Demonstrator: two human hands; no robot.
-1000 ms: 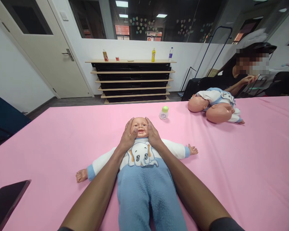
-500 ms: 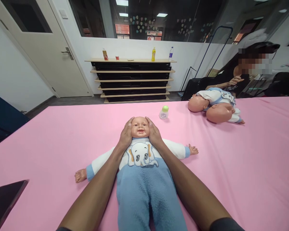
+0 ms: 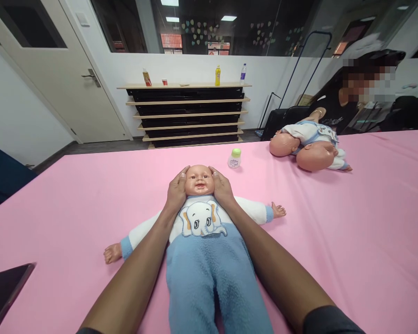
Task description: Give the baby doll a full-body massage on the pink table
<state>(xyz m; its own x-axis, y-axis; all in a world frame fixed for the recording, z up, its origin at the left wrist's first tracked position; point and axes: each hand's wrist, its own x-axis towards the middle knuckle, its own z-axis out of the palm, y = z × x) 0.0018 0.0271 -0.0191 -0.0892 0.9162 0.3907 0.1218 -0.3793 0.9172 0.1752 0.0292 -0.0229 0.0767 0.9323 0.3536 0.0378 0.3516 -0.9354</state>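
A baby doll [image 3: 209, 264] lies on its back on the pink-covered table, its face up and its arms spread wide. It wears a blue and white fleece suit with an elephant on the chest. My left hand [image 3: 177, 189] cups the left side of the doll's head, fingers long and laid along it. Against the other side rests my right hand [image 3: 223, 186], so the head is held between both palms. Some fingertips are hidden behind the head. Beyond the head, a small bottle with a green cap [image 3: 234, 158] stands upright.
Two more dolls [image 3: 315, 155] lie together at the table's far right edge, with a person [image 3: 337, 106] behind them. A dark phone-like slab [image 3: 7, 292] lies at the near left. Behind the pink table [image 3: 73, 195], a stacked shelf [image 3: 188, 100] holds several drinks.
The camera view has shifted slightly. My hands stay on the doll's head. At the right, the other person's raised hand has gone down out of sight behind the dolls.
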